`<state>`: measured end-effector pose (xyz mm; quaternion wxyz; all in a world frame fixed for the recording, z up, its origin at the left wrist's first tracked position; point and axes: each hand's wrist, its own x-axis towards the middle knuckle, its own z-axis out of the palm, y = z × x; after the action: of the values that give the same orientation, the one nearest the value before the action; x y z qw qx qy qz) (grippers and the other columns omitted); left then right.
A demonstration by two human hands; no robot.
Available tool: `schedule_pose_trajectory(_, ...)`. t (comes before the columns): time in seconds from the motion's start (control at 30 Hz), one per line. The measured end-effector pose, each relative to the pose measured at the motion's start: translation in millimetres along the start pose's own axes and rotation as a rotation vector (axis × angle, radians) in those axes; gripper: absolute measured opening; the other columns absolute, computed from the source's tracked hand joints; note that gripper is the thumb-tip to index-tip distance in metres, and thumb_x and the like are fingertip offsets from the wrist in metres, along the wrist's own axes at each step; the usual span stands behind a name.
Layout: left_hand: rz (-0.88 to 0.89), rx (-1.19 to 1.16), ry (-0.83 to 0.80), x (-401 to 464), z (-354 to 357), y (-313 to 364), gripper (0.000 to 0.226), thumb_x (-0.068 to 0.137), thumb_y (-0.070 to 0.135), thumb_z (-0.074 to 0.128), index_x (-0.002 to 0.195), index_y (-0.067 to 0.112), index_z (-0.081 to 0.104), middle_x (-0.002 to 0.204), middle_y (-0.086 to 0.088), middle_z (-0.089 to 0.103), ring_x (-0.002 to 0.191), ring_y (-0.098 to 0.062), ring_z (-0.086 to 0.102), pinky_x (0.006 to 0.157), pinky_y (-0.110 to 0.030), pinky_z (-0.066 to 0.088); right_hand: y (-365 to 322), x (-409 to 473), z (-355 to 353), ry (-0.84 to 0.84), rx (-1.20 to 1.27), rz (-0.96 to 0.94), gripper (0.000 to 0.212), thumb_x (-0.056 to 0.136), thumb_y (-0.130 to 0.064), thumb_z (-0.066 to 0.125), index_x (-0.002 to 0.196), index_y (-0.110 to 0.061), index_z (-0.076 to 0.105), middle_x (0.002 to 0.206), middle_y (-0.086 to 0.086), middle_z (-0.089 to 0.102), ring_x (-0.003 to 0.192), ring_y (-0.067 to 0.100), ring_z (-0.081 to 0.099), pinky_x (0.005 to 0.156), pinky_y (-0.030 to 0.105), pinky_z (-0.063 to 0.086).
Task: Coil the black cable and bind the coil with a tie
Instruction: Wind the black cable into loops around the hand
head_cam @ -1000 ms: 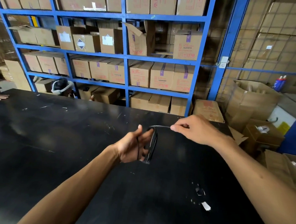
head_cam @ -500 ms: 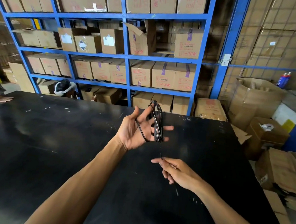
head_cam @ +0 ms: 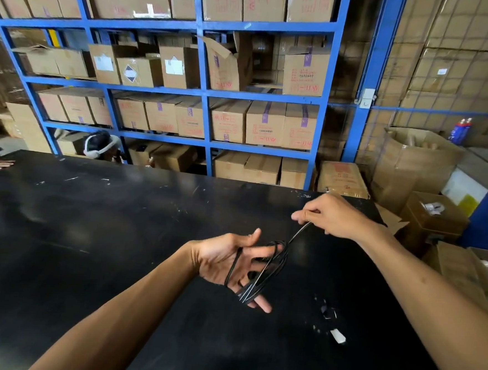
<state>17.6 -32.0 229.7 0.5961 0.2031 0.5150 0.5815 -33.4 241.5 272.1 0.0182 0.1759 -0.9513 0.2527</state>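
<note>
A: Black cable (head_cam: 262,273): where is it, and in what state?

B: Several turns are looped round the spread fingers of the left hand (head_cam: 231,260), palm up above the black table (head_cam: 88,246). One free strand runs up and right from the coil to the right hand (head_cam: 331,217).

A: State of each hand?

B: Left: open, fingers splayed as a former for the loops; it clamps nothing. Right: thumb and forefinger pinched on the strand, held taut beyond the coil.

A: What has changed?

B: Half a second ago the right hand was below the coil, near the body, drawing the strand downward, and the left hand was raised. Now the right hand is up and to the far right, and the left hand has dropped lower. This reads as another turn being carried round the fingers.

A: Meaning for the task?

B: Coiling is judged still under way; the remaining free length cannot be told. No tie is on the coil. Small pale scraps (head_cam: 337,336) lie on the table to the right; whether any is the tie cannot be told.
</note>
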Motion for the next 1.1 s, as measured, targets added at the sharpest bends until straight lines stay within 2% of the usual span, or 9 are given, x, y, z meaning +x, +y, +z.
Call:
schedule_pose_trajectory(0.07, -0.019, 0.020, 0.077, 6, -3, -3, 0.066, 0.097, 0.072, 0.018, 0.154, 0.042, 0.030, 0.165, 0.005, 0.026, 0.137, -0.064, 0.027, 0.119, -0.065, 0.016, -9, 2, -3, 0.018, -0.017, -0.046, 0.032, 0.089, -0.057, 0.069, 0.069, -0.033, 0.074, 0.061, -0.022, 0.066, 0.060, -0.004, 0.062, 0.055, 0.022, 0.044)
schedule_pose_trajectory(0.17, 0.039, -0.042, 0.249, 12, -8, -4, 0.066, 0.095, 0.072, 0.020, 0.150, 0.042, 0.039, 0.159, 0.007, 0.039, 0.137, -0.059, 0.034, 0.115, -0.061, 0.026, -20, 0, 3, 0.032, 0.045, -0.073, 0.035, 0.092, -0.055, 0.068, 0.073, -0.026, 0.077, 0.058, -0.005, 0.063, 0.056, 0.002, 0.059, 0.058, 0.026, 0.047)
schedule_pose_trajectory(0.33, 0.318, -0.288, 0.515, 13, -19, -1, 0.062, 0.098, 0.066, 0.027, 0.142, 0.032, 0.055, 0.146, -0.004, 0.054, 0.135, -0.060, 0.037, 0.111, -0.068, 0.024, -31, -18, 34, 0.055, 0.159, -0.095, 0.021, 0.099, -0.035, 0.065, 0.114, -0.031, 0.079, 0.087, -0.021, 0.074, 0.079, -0.007, 0.069, 0.068, 0.016, 0.053)
schedule_pose_trajectory(0.43, 0.462, -0.438, 0.577, 17, -20, 3, 0.059, 0.098, 0.064, 0.031, 0.138, 0.030, 0.058, 0.152, -0.012, 0.048, 0.121, -0.055, 0.054, 0.112, -0.072, 0.021, -36, -26, 59, 0.138, 0.276, -0.052, 0.022, 0.098, -0.025, 0.068, 0.116, -0.022, 0.080, 0.084, -0.013, 0.076, 0.072, 0.000, 0.072, 0.058, 0.018, 0.059)
schedule_pose_trajectory(0.57, 0.541, -0.501, 0.631, 26, -17, 9, 0.060, 0.097, 0.067, 0.033, 0.139, 0.032, 0.059, 0.160, -0.011, 0.036, 0.089, -0.035, 0.066, 0.100, -0.061, 0.037, -46, -29, 75, 0.227, 0.273, 0.002, 0.018, 0.089, -0.032, 0.078, 0.105, -0.026, 0.084, 0.087, -0.011, 0.082, 0.082, 0.001, 0.074, 0.079, 0.026, 0.062)
schedule_pose_trajectory(0.63, 0.546, -0.503, 0.640, 29, -17, 9, 0.062, 0.096, 0.069, 0.033, 0.141, 0.034, 0.055, 0.161, -0.009, 0.034, 0.085, -0.032, 0.064, 0.091, -0.054, 0.037, -47, -29, 75, 0.242, 0.273, 0.028, 0.013, 0.086, -0.032, 0.081, 0.097, -0.027, 0.085, 0.085, -0.013, 0.081, 0.082, 0.001, 0.074, 0.077, 0.026, 0.061)
schedule_pose_trajectory(0.77, 0.562, -0.478, 0.619, 32, -20, 8, 0.065, 0.093, 0.073, 0.032, 0.142, 0.036, 0.054, 0.159, -0.009, 0.038, 0.094, -0.030, 0.064, 0.102, -0.060, 0.035, -50, -30, 77, 0.245, 0.416, 0.121, 0.001, 0.085, -0.025, 0.083, 0.085, -0.024, 0.084, 0.064, -0.005, 0.077, 0.063, 0.007, 0.075, 0.061, 0.021, 0.062)
schedule_pose_trajectory(0.97, 0.570, -0.445, 0.665, 39, -22, 8, 0.073, 0.091, 0.078, 0.027, 0.142, 0.033, 0.054, 0.152, -0.007, 0.049, 0.091, -0.024, 0.064, 0.093, -0.049, 0.040, -55, -29, 77, 0.237, 0.681, 0.233, 0.009, 0.084, -0.012, 0.085, 0.090, -0.012, 0.079, 0.072, 0.006, 0.080, 0.065, 0.016, 0.078, 0.058, 0.022, 0.062)
schedule_pose_trajectory(1.1, 0.561, -0.373, 0.681, 42, -24, 7, 0.079, 0.088, 0.080, 0.031, 0.151, 0.033, 0.040, 0.150, 0.003, 0.049, 0.127, -0.031, 0.058, 0.113, -0.064, 0.030, -56, -30, 82, 0.297, 0.541, 0.262, 0.012, 0.082, -0.023, 0.087, 0.083, -0.017, 0.078, 0.064, 0.001, 0.077, 0.057, 0.011, 0.076, 0.055, 0.023, 0.062)
